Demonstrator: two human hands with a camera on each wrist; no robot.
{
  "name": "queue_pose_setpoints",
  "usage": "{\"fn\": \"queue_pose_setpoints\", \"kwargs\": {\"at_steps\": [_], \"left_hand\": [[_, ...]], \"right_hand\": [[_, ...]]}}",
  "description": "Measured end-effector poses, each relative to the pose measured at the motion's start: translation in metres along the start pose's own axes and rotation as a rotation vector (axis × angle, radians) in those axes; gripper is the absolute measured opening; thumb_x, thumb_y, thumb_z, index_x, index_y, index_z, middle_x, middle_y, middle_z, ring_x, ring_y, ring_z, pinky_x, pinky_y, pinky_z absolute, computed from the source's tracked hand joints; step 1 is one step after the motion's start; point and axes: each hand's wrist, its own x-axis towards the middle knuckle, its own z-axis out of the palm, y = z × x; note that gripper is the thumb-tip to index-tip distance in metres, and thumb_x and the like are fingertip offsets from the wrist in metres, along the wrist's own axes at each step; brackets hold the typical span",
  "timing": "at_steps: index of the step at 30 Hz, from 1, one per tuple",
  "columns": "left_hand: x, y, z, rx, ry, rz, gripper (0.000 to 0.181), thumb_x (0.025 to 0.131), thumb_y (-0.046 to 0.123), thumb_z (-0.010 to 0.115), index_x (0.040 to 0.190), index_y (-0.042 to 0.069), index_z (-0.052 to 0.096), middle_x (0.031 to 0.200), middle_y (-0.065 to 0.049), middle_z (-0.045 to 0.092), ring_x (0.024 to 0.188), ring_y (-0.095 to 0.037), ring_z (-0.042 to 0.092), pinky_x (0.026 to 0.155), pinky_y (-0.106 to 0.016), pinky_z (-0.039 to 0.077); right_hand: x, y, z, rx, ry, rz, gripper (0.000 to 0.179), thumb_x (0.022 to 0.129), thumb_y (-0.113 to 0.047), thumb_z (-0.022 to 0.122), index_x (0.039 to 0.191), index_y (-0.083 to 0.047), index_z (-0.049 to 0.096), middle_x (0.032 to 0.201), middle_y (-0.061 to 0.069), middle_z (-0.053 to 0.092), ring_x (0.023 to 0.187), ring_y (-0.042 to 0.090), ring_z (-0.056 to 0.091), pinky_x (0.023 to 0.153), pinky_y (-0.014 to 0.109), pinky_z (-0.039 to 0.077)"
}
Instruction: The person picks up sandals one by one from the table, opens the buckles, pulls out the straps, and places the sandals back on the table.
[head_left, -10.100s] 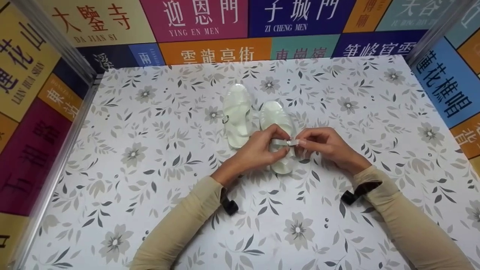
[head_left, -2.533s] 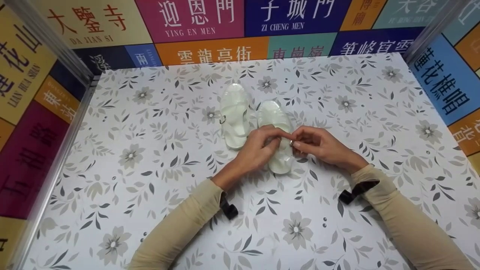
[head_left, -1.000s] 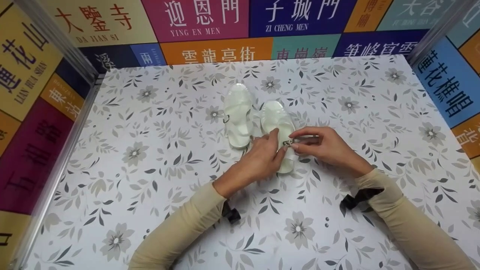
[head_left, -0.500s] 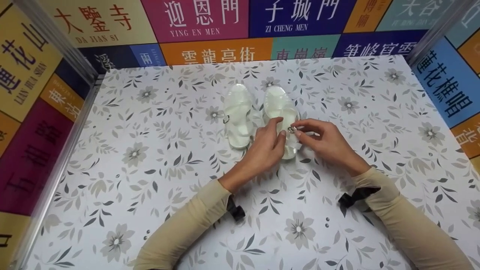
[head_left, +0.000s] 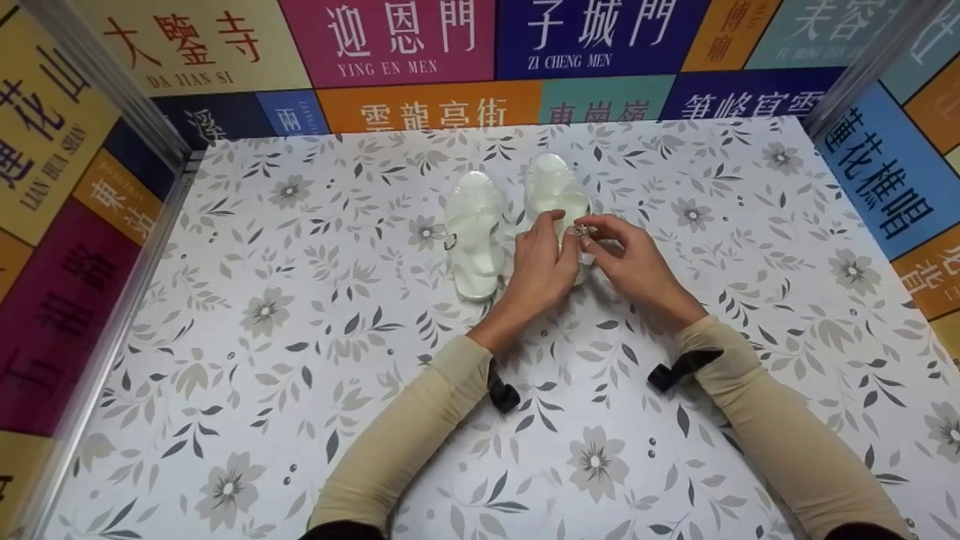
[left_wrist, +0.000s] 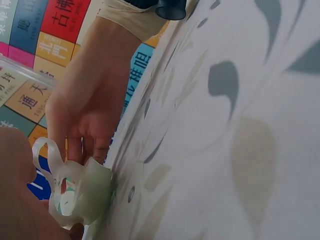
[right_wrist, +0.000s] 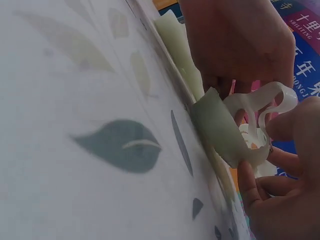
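Two pale, glossy sandals lie side by side with toes pointing away, a left sandal (head_left: 472, 202) and a right sandal (head_left: 553, 178). Over the right one, my left hand (head_left: 540, 262) pinches the ankle strap close to its small metal buckle (head_left: 581, 230). From the other side my right hand (head_left: 634, 259) pinches the strap at the buckle with thumb and fingertips. In the right wrist view the pale strap (right_wrist: 285, 97) arches above the sandal's heel (right_wrist: 217, 127). Fingers hide much of the buckle, so how the strap sits in it cannot be made out.
The left sandal's own buckle (head_left: 451, 241) sticks out at its outer side. Both sandals lie on a table (head_left: 300, 420) with a flower-print cover. Colourful lettered panels (head_left: 420, 45) wall in the back and the sides.
Over the last second the right sandal has slid away from me, both hands moving along with it. Ten seconds ago a strap end stuck out through the buckle towards my right hand.
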Motion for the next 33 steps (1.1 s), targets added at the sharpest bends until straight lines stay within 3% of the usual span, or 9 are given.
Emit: {"fn": "queue_pose_setpoints", "kwargs": {"at_steps": [3, 5, 11, 16, 20, 23, 25, 30, 33], "left_hand": [[0.004, -0.012, 0.008, 0.006, 0.001, 0.003, 0.047, 0.112, 0.034, 0.041, 0.145, 0.003, 0.056, 0.141, -0.017, 0.070, 0.131, -0.046, 0.061, 0.119, -0.053, 0.043], [0.003, -0.010, 0.005, 0.017, -0.006, -0.001, 0.048, 0.113, 0.035, 0.040, 0.145, 0.002, 0.055, 0.140, -0.019, 0.070, 0.131, -0.046, 0.061, 0.119, -0.052, 0.043], [-0.009, 0.020, -0.021, 0.052, -0.091, -0.001, 0.054, 0.116, 0.038, 0.039, 0.152, 0.001, 0.051, 0.156, -0.022, 0.057, 0.147, -0.046, 0.050, 0.127, -0.053, 0.037], [-0.017, 0.036, -0.045, 0.015, -0.147, 0.104, 0.052, 0.117, 0.039, 0.041, 0.155, 0.004, 0.049, 0.165, -0.016, 0.051, 0.160, -0.037, 0.037, 0.135, -0.046, 0.028], [-0.020, 0.039, -0.071, -0.028, -0.130, 0.155, 0.052, 0.117, 0.041, 0.039, 0.156, 0.009, 0.049, 0.164, -0.010, 0.053, 0.159, -0.029, 0.038, 0.134, -0.042, 0.028], [-0.019, 0.033, -0.090, -0.031, -0.079, 0.168, 0.051, 0.118, 0.040, 0.039, 0.155, 0.008, 0.051, 0.162, -0.010, 0.055, 0.157, -0.028, 0.040, 0.133, -0.042, 0.030], [-0.018, 0.024, -0.101, -0.021, -0.037, 0.166, 0.049, 0.118, 0.037, 0.040, 0.153, 0.007, 0.054, 0.161, -0.011, 0.055, 0.155, -0.029, 0.042, 0.132, -0.043, 0.030], [-0.014, -0.005, -0.120, 0.021, 0.039, 0.104, 0.045, 0.117, 0.031, 0.042, 0.149, 0.004, 0.058, 0.161, -0.019, 0.054, 0.155, -0.036, 0.043, 0.132, -0.048, 0.029], [-0.013, -0.024, -0.125, 0.044, 0.065, 0.045, 0.047, 0.117, 0.031, 0.042, 0.150, 0.002, 0.057, 0.163, -0.025, 0.049, 0.155, -0.042, 0.040, 0.132, -0.053, 0.028]], "right_hand": [[0.001, 0.002, 0.002, -0.023, -0.022, 0.028, 0.037, 0.110, -0.017, 0.065, 0.145, -0.005, 0.065, 0.140, 0.016, 0.071, 0.127, 0.023, 0.067, 0.104, 0.018, 0.053], [0.002, 0.003, 0.002, -0.034, -0.028, 0.044, 0.037, 0.110, -0.017, 0.065, 0.145, -0.005, 0.064, 0.138, 0.015, 0.072, 0.127, 0.024, 0.068, 0.103, 0.015, 0.052], [0.002, -0.003, -0.003, -0.088, -0.031, 0.050, 0.039, 0.112, -0.020, 0.061, 0.149, -0.009, 0.062, 0.145, 0.014, 0.068, 0.134, 0.029, 0.065, 0.103, 0.023, 0.055], [0.002, -0.023, -0.008, -0.117, 0.136, 0.028, 0.038, 0.116, -0.026, 0.051, 0.148, -0.012, 0.064, 0.152, 0.011, 0.064, 0.144, 0.033, 0.058, 0.112, 0.043, 0.052], [0.000, -0.051, -0.003, 0.033, 0.209, -0.051, 0.034, 0.114, -0.019, 0.054, 0.144, -0.005, 0.064, 0.145, 0.011, 0.066, 0.140, 0.032, 0.060, 0.115, 0.037, 0.052], [-0.006, -0.073, 0.008, 0.157, 0.123, -0.078, 0.036, 0.111, -0.013, 0.060, 0.143, 0.002, 0.061, 0.141, 0.013, 0.067, 0.135, 0.032, 0.065, 0.113, 0.029, 0.053], [-0.010, -0.083, 0.018, 0.185, 0.021, -0.043, 0.041, 0.111, -0.014, 0.061, 0.148, 0.003, 0.057, 0.146, 0.015, 0.065, 0.137, 0.032, 0.064, 0.116, 0.029, 0.053], [-0.014, -0.090, 0.051, 0.121, -0.212, 0.095, 0.069, 0.111, -0.027, 0.062, 0.167, 0.000, 0.032, 0.170, 0.021, 0.042, 0.158, 0.033, 0.044, 0.132, 0.044, 0.037], [-0.009, -0.080, 0.073, 0.100, -0.249, 0.150, 0.082, 0.110, -0.033, 0.064, 0.171, -0.001, 0.019, 0.176, 0.023, 0.030, 0.163, 0.036, 0.034, 0.135, 0.048, 0.031]]}}
